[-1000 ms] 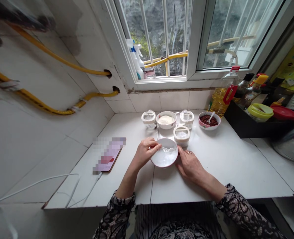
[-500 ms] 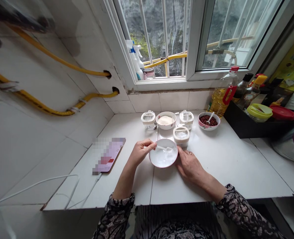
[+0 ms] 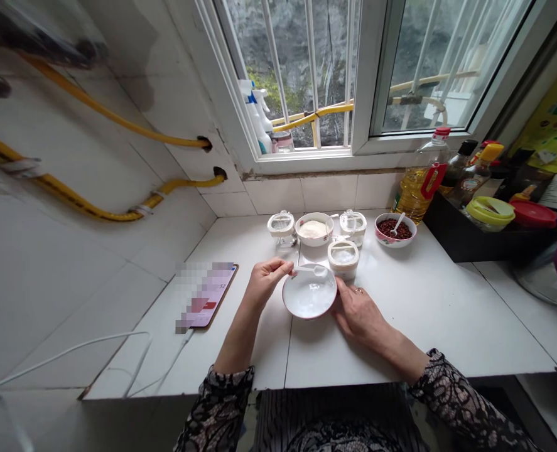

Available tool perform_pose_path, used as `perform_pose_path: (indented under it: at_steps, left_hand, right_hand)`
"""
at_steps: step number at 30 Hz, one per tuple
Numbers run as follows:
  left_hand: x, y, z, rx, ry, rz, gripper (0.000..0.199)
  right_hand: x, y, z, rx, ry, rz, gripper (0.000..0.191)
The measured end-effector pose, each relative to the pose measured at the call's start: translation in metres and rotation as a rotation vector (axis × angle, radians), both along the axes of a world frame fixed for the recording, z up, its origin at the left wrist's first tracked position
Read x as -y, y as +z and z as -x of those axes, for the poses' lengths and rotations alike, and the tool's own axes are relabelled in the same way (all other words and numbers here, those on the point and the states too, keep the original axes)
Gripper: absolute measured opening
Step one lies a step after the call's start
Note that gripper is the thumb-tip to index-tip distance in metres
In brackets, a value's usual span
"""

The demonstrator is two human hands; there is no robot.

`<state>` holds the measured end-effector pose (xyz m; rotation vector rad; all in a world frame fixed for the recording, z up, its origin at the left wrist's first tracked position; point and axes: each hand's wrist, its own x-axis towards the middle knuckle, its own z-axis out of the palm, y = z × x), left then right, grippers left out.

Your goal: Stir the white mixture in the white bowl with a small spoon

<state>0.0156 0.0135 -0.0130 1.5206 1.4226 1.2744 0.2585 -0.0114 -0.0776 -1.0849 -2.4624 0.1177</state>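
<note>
My left hand pinches the handle of a small white spoon, which lies over the far rim of a white bowl. The bowl has a dark reddish rim and a whitish, shiny inside; I cannot make out its content. Against its right side rests my right hand, thumb and fingers steadying it. Just behind the bowl stands a lidded jar with something white in it. Farther back, a bowl of pale powder sits between two more jars, the left jar and the right jar.
To the right are a bowl of dark red beans with a spoon, an oil bottle and a black box of condiments. A phone with a white cable lies at left. The counter ends close to me.
The spoon has risen from inside the bowl to its far rim as my left hand moved slightly up. My right hand stays at the bowl.
</note>
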Motion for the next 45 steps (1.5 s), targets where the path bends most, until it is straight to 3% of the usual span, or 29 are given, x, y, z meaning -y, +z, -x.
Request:
perform_pose_path:
  at_steps: [7, 14, 17, 21, 26, 32, 36, 45]
  left_hand:
    - [-0.015, 0.016, -0.022, -0.115, 0.129, -0.337, 0.029]
    - [-0.019, 0.006, -0.044, -0.675, 0.125, -0.751, 0.030]
    - [-0.015, 0.004, -0.041, -0.677, 0.174, -0.828, 0.027]
    - [-0.011, 0.005, -0.036, -0.491, 0.220, -0.717, 0.030]
    - [-0.003, 0.008, -0.024, -0.256, 0.212, -0.365, 0.034]
    - [0.005, 0.003, 0.002, -0.266, 0.007, -0.094, 0.033]
    - [0.005, -0.003, -0.002, -0.323, -0.093, -0.043, 0.034]
    - [0.005, -0.004, -0.012, -0.338, -0.096, -0.106, 0.033]
  right_hand:
    - [0.000, 0.000, 0.000, 0.012, -0.010, 0.032, 0.076]
    - [0.000, -0.003, 0.000, 0.005, -0.009, 0.030, 0.076]
    - [0.000, -0.001, 0.000, 0.020, -0.012, 0.025, 0.076]
    - [0.000, 0.001, 0.001, 0.033, -0.009, 0.013, 0.075]
    - [0.001, 0.003, 0.001, 0.027, -0.019, 0.032, 0.075]
    - [0.000, 0.000, 0.001, 0.012, -0.010, 0.022, 0.078]
    - [0.000, -0.002, 0.000, 0.008, -0.001, 0.000, 0.078]
    - [-0.001, -0.003, 0.000, 0.010, 0.003, -0.008, 0.078]
